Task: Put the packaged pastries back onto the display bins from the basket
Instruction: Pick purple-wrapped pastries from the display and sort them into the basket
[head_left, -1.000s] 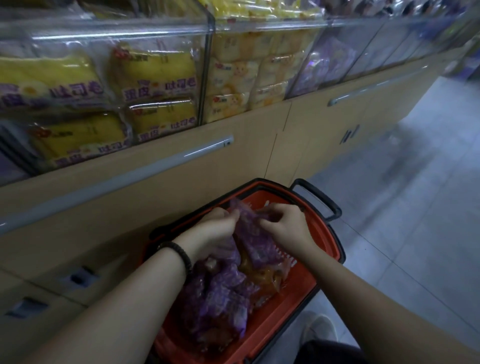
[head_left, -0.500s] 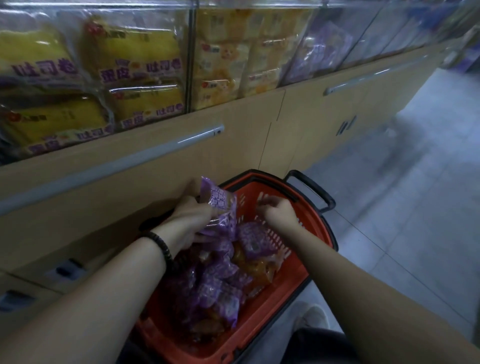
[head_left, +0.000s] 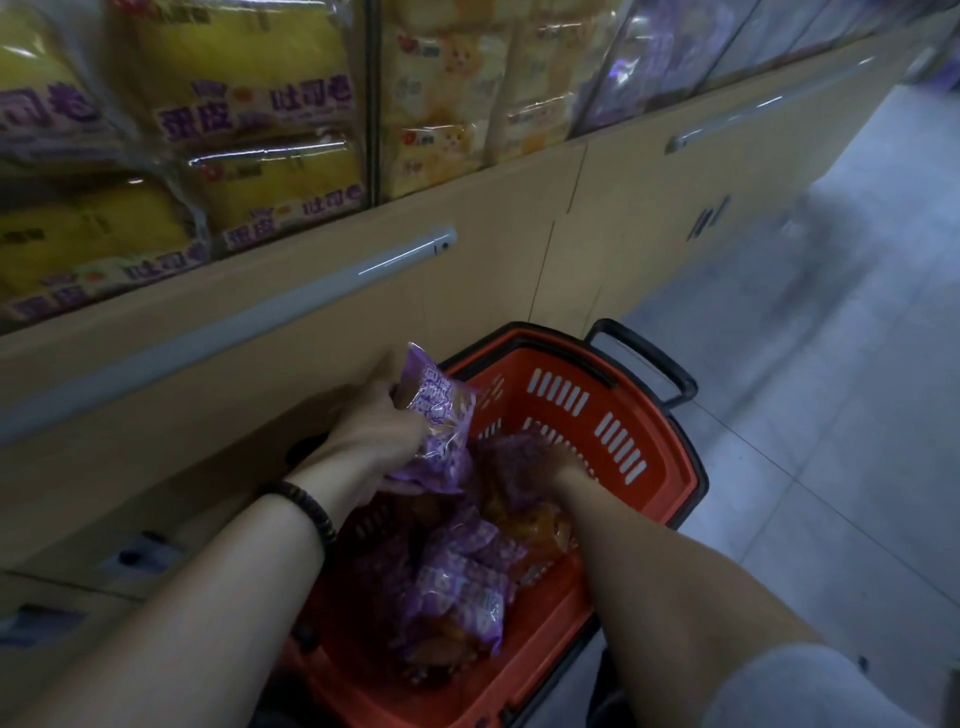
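Observation:
A red plastic basket (head_left: 639, 415) with a black rim stands on the floor below me. Several purple-wrapped pastry packs (head_left: 457, 587) are heaped inside it. My left hand (head_left: 374, 421) grips one purple pastry pack (head_left: 436, 415) and holds it upright just above the basket's left rim. My right hand (head_left: 550, 462) is pushed down into the heap, with its fingers buried under another purple pack. Clear display bins (head_left: 374, 98) run along the top of the view. The far-right bin (head_left: 649, 67) shows purple packs behind its glass.
Yellow bread packs (head_left: 249, 104) fill the left bins, and pale packs (head_left: 467, 88) fill the one beside them. A beige cabinet front (head_left: 493, 249) with grey rails (head_left: 395, 260) stands under the bins. Grey tiled floor (head_left: 831, 364) extends to the right. The basket's black handle (head_left: 649, 364) sticks out towards the aisle.
My left hand has raised one purple pack out of the heap to the basket's left rim. My right hand has dipped deeper into the packs. The view has moved closer to the bins.

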